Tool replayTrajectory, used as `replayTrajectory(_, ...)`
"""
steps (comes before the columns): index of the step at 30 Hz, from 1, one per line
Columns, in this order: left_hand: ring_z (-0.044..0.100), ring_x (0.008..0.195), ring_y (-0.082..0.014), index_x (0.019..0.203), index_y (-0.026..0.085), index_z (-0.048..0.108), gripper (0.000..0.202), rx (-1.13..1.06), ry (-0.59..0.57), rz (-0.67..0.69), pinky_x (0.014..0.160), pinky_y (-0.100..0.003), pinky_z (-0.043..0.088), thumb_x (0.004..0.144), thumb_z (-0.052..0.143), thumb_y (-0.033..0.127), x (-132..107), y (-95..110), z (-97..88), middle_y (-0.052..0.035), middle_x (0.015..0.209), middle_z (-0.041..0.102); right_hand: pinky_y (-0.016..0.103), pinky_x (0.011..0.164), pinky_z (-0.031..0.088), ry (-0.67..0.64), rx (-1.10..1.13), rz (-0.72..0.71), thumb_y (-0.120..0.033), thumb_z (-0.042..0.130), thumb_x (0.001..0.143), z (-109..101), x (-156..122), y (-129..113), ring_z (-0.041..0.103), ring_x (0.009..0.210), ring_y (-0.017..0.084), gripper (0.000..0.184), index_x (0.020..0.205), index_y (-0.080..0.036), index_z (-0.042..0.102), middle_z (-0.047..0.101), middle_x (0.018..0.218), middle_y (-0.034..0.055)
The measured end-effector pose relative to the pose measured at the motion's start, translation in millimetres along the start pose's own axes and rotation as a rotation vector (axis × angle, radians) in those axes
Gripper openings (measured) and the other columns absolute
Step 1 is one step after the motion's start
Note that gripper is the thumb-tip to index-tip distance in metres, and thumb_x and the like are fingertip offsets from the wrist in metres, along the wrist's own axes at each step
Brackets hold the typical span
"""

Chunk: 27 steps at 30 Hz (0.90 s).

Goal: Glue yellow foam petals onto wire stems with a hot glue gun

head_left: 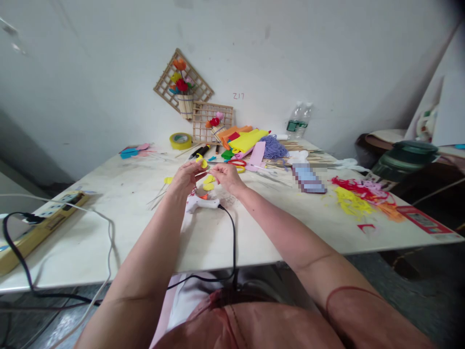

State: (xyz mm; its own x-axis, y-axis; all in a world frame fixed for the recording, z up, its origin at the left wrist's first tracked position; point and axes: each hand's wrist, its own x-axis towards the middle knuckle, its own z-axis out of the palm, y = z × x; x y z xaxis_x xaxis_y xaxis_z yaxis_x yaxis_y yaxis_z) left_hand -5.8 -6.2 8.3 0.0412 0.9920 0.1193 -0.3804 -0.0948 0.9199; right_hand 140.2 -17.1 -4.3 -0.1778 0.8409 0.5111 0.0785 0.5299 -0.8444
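Note:
My left hand [186, 176] is closed, its fingertips pinching a small yellow flower piece [202, 162] of paper or felt. Close beside it, my right hand [225, 177] is pinched, its fingertips almost meeting the left ones below the yellow piece; whatever it holds is too small to make out. Under the hands, a white glue gun [202, 202] lies on its side, with a black cord running towards the table's front edge. Loose yellow petals [209, 182] rest between the hands, and another yellow petal piece [167, 180] lies left of my left wrist.
Scissors [238, 165], coloured sheets [250, 140], purple yarn [274, 147] and thin sticks [308, 154] pile up at the back. A phone [308, 178] and coloured scraps [358, 198] lie right. At left stands a power strip [47, 223] with cables. Flower-decorated lattices [212, 114] lean on the wall.

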Motion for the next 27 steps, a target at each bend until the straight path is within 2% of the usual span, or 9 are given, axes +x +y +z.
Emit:
replayTrajectory(4, 0.062, 0.071, -0.0175, 0.063, 0.017, 0.060, 0.037, 0.008, -0.001, -0.023, 0.075, -0.034, 0.048, 0.061, 0.065, 0.053, 1.3, 1.8, 0.7, -0.0029, 0.064, 0.064, 0.021, 0.048, 0.034, 0.039, -0.003, 0.008, -0.025, 0.052, 0.071, 0.2, 0.7, -0.1, 0.039, 0.044, 0.008, 0.019, 0.054, -0.017, 0.048, 0.044, 0.043, -0.0058)
replayTrajectory(6, 0.063, 0.072, -0.0179, 0.063, 0.017, 0.061, 0.041, 0.017, 0.009, -0.006, 0.074, -0.034, 0.048, 0.061, 0.063, 0.058, 1.8, 1.8, 0.9, -0.0037, 0.066, 0.064, 0.021, 0.048, 0.034, 0.048, -0.012, 0.005, -0.024, 0.052, 0.071, 0.3, 1.2, 0.4, 0.040, 0.043, 0.008, 0.019, 0.054, -0.017, 0.048, 0.044, 0.043, -0.0057)
replayTrajectory(10, 0.062, 0.072, -0.0159, 0.068, 0.017, 0.064, 0.032, 0.072, 0.022, 0.085, 0.076, -0.032, 0.047, 0.055, 0.075, 0.044, 2.3, -2.6, 1.1, -0.0023, 0.070, 0.066, 0.021, 0.049, 0.035, 0.045, -0.078, -0.033, -0.023, 0.052, 0.072, 1.0, 1.3, 2.8, 0.041, 0.045, 0.008, 0.017, 0.056, -0.017, 0.051, 0.045, 0.045, -0.0050)
replayTrajectory(13, 0.063, 0.071, -0.0151, 0.066, 0.016, 0.064, 0.027, 0.106, 0.018, 0.101, 0.079, -0.032, 0.047, 0.052, 0.078, 0.035, 2.7, -7.0, 1.7, -0.0025, 0.069, 0.067, 0.021, 0.051, 0.034, 0.044, -0.164, -0.076, -0.023, 0.052, 0.073, 2.2, 0.5, 6.5, 0.042, 0.047, 0.009, 0.016, 0.058, -0.016, 0.053, 0.046, 0.047, -0.0044)
replayTrajectory(20, 0.062, 0.064, -0.0134, 0.059, 0.015, 0.061, 0.028, 0.102, 0.074, 0.139, 0.076, -0.030, 0.047, 0.046, 0.081, 0.031, 0.0, -7.0, 9.2, -0.0009, 0.060, 0.063, 0.022, 0.052, 0.032, 0.081, -0.275, -0.104, -0.027, 0.052, 0.075, 4.8, -0.4, 13.1, 0.042, 0.049, 0.010, 0.019, 0.060, -0.016, 0.056, 0.047, 0.048, -0.0032)
replayTrajectory(27, 0.061, 0.063, -0.0126, 0.053, 0.015, 0.059, 0.027, 0.038, 0.090, 0.152, 0.077, -0.029, 0.046, 0.041, 0.081, 0.024, 1.7, -7.3, 10.4, 0.0019, 0.055, 0.058, 0.022, 0.052, 0.032, 0.084, -0.268, -0.106, -0.026, 0.051, 0.075, 5.3, -0.6, 15.2, 0.041, 0.050, 0.010, 0.019, 0.059, -0.016, 0.055, 0.047, 0.048, -0.0032)
